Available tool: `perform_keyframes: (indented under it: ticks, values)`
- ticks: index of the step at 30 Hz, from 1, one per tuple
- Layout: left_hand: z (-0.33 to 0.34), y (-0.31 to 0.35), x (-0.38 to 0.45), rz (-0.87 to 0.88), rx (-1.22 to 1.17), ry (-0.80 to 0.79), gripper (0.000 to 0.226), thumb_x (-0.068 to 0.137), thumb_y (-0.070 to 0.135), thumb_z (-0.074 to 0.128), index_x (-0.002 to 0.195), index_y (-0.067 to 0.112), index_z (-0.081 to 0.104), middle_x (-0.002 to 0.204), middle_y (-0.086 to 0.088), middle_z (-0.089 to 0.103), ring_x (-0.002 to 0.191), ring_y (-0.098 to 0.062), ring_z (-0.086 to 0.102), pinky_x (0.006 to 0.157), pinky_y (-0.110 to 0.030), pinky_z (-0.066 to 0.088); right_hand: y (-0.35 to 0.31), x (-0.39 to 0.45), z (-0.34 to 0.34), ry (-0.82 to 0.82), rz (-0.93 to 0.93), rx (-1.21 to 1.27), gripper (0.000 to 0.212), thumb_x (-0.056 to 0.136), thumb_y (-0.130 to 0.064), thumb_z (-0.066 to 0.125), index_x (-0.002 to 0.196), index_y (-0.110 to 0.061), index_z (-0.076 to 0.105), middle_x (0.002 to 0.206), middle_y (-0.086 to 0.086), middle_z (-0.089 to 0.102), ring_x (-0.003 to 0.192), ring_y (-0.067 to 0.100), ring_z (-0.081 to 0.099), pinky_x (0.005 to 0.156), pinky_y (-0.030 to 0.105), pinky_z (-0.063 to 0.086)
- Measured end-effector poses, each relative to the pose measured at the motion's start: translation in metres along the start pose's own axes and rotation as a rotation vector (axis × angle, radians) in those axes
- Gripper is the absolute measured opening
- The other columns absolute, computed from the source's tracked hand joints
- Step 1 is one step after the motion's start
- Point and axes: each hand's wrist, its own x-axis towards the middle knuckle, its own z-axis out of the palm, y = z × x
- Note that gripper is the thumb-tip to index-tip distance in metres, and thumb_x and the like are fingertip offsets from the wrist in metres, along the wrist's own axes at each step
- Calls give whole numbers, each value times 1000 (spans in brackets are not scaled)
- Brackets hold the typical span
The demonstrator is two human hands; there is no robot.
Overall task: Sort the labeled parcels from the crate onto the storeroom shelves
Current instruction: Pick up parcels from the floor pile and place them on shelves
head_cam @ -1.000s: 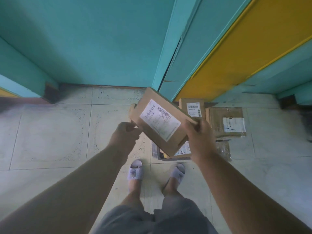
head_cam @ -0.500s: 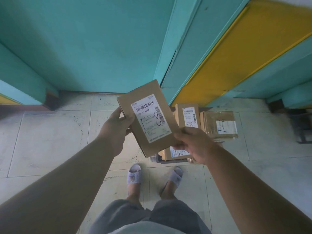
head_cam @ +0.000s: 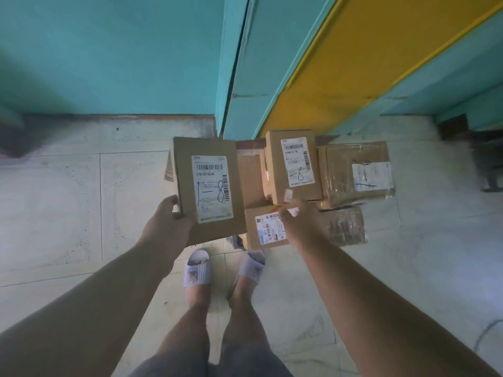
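STOREROOM FLOOR: A person's left hand (head_cam: 167, 221) grips a flat cardboard parcel (head_cam: 208, 189) by its near-left corner, thumb on the edge, label up and marked "1-8" in pen. The right hand (head_cam: 295, 219) reaches down w/ fingers extended toward the pile; motion blur hides whether it's touching anything, so its grip can't be told. Below it lie more parcels: an upright box (head_cam: 292, 165), also marked w/ an 8, a small labeled box (head_cam: 265, 227) just under the wrist, and a film-wrapped parcel (head_cam: 356, 172) to the right. The crate (head_cam: 236, 240) is mostly hidden beneath them. No shelves can be made out for sure in view.

Risks, as judged from here: the held parcel hangs on a one-corner pinch, so a second pickup w/ the other hand could let it tip or slip onto the tiled floor (head_cam: 68, 200). The pile looks loosely stacked; pulling one box may shift its neighbours. Two similar handwritten marks could also invite a mis-sort if read in haste.
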Motion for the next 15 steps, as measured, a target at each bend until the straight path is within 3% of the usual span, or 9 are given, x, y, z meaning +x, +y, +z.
perform_keyframes:
  ticks: [2,5,8,11,15]
  values:
    - [18,-3,20,14,43,-14,39,95,27,61,131,35,49,104,0,70,95,-29,67,84,-49,57,7,21,3,67,-12,-87,42,91,-37,56,132,-25,55,128,3,59,104,22,65,78,44,61]
    - [39,1,45,43,68,-23,41,95,25,62,133,34,50,101,2,69,91,-24,65,71,-37,52,17,41,5,122,-28,-237,47,97,-30,54,143,-22,47,145,1,48,120,22,56,87,34,55]
    - [52,11,64,48,85,-32,41,96,24,60,135,34,49,93,7,67,85,-23,63,77,-43,54,21,48,12,119,-81,-274,45,97,-28,54,141,-23,48,141,3,51,121,24,56,92,42,55]
    - [54,22,71,51,134,-4,43,96,26,58,136,38,48,90,11,64,78,-19,60,82,-47,56,19,39,21,103,-164,-274,44,97,-25,55,141,-16,52,143,4,53,129,24,49,107,39,42]
    - [56,38,69,10,108,-7,46,90,33,61,135,39,51,97,9,68,99,-33,68,89,-53,57,23,27,23,224,-175,-168,42,93,-22,60,134,-14,60,139,4,56,128,24,51,105,36,42]
